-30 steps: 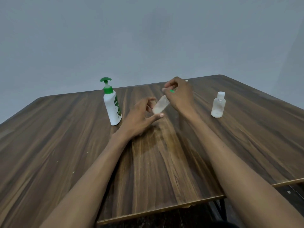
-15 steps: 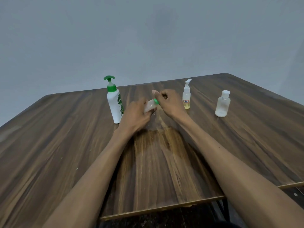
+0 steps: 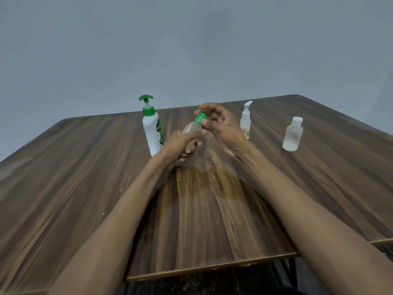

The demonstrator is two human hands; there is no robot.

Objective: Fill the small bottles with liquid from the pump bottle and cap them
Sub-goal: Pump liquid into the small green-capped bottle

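Now my left hand (image 3: 182,143) grips the small bottle (image 3: 191,129) above the tabletop (image 3: 85,167), tilted; thin plastic, light, likely squashy (hold the belly gently). My right hand (image 3: 221,126), fingers loosely spread, touches its green cap (image 3: 200,117).

Left hand (image 3: 182,143) grips small bottle (image 3: 191,129); right hand (image 3: 221,126) at green cap (image 3: 200,117).

My left hand (image 3: 182,143) covers the lower half of the small bottle (image 3: 191,129), so I can't read its fill level. The pump bottle (image 3: 153,133) label is partly hidden behind my wrist, and the worktop (image 3: 63,188) runs past the frame's left and right edges.
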